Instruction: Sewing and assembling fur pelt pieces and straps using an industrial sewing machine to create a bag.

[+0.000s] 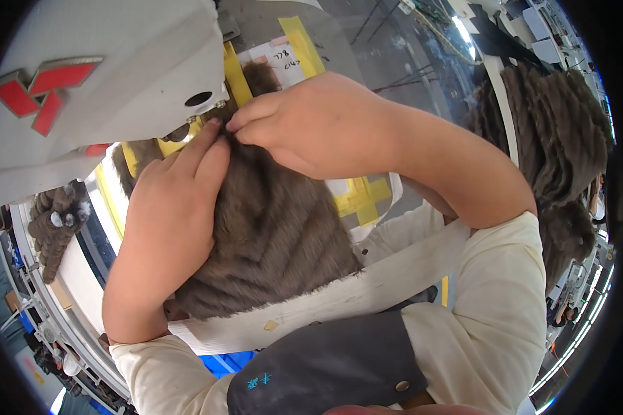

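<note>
A brown fur piece (273, 228) with ridged, slanting rows hangs over the table's near edge, below a white machine head (138, 76). With its fingers close together, my left hand (176, 180) grips the fur's upper edge beside the machine. My right hand (325, 121) pinches the same edge between thumb and fingers. Both sets of fingertips nearly meet just right of the machine's lower corner. Whatever part of the machine works on the fur there is hidden behind my fingers. A narrow fur strip (262, 77) shows beyond my right hand.
Yellow tape (301, 45) holds a white paper with handwriting on the grey tabletop. More yellow tape (360, 197) lies under my right forearm. A thick stack of brown fur pieces (557, 131) hangs at the right. Another brown fur bundle (59, 221) lies at the far left.
</note>
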A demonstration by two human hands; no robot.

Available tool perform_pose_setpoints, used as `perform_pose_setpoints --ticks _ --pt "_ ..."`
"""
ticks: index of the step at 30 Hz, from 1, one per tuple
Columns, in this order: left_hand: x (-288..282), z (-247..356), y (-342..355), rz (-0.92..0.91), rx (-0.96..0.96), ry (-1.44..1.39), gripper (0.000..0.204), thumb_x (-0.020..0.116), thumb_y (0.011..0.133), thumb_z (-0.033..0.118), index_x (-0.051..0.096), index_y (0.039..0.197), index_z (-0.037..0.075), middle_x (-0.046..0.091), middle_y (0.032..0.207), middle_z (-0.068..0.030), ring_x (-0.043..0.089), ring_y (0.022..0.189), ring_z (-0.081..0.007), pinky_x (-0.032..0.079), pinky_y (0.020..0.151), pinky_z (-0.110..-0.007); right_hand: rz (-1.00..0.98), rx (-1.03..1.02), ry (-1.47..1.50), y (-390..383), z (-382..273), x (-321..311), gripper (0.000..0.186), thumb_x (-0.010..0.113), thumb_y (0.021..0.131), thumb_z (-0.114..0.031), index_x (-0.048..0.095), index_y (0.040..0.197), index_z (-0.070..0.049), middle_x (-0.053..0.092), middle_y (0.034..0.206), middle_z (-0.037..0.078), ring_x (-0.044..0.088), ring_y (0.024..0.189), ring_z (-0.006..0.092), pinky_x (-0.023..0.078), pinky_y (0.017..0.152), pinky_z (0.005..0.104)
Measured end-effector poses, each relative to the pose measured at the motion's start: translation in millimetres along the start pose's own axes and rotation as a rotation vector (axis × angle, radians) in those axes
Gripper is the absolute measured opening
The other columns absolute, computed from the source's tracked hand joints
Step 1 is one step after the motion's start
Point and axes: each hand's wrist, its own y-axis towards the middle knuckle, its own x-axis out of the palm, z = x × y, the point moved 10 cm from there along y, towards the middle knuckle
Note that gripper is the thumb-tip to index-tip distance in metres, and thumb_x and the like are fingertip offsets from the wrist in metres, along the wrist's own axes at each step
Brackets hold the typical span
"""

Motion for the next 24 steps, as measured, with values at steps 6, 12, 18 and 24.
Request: perform_pose_setpoints --ticks 6,12,18,24 --pt "-2.7 6.7 -2.5 -0.01 0.044 -0.027 0.053 0.059 0.076 -0.003 0.058 0.13 -0.004 0.06 0.143 -0.0244 0.066 0.106 -0.0416 0.052 0.091 -0.047 -0.064 0.003 0.011 0.3 -5.6 1.6 0.013 0.064 0.09 -0.014 0.073 0.096 -0.007 0.072 0.101 0.005 0.072 0.091 0.0309 0.06 0.078 0.0433" --pt "0.6 15.2 -3.4 -0.052 0.076 -0.064 0.065 0.066 0.067 -0.002 0.057 0.132 -0.005 0.058 0.144 -0.0244 0.066 0.102 -0.0402 0.052 0.089 -0.046 -0.144 -0.014 -0.018 -3.4 -10.4 3.3 0.023 0.066 0.088 -0.014 0.076 0.108 -0.008 0.074 0.118 0.001 0.073 0.093 0.0267 0.061 0.079 0.0398" --pt "4.2 20.3 -4.3 -0.036 0.087 -0.165 0.074 0.07 0.063 0.0 0.057 0.135 -0.004 0.057 0.146 -0.0237 0.067 0.104 -0.0388 0.053 0.088 -0.045 -0.163 0.004 -0.053 -6.6 -8.7 2.9 0.02 0.065 0.089 -0.016 0.076 0.104 -0.008 0.074 0.113 0.001 0.073 0.091 0.0265 0.06 0.076 0.0394" --pt "4.0 9.0 -9.9 -0.09 0.041 -0.13 0.071 0.067 0.065 0.0 0.056 0.135 -0.005 0.056 0.147 -0.0244 0.066 0.107 -0.0405 0.052 0.091 -0.046 -0.13 -0.018 -0.013 -2.6 -7.7 9.8 0.019 0.065 0.089 -0.018 0.076 0.102 -0.01 0.074 0.112 0.0 0.073 0.091 0.0261 0.06 0.076 0.04"
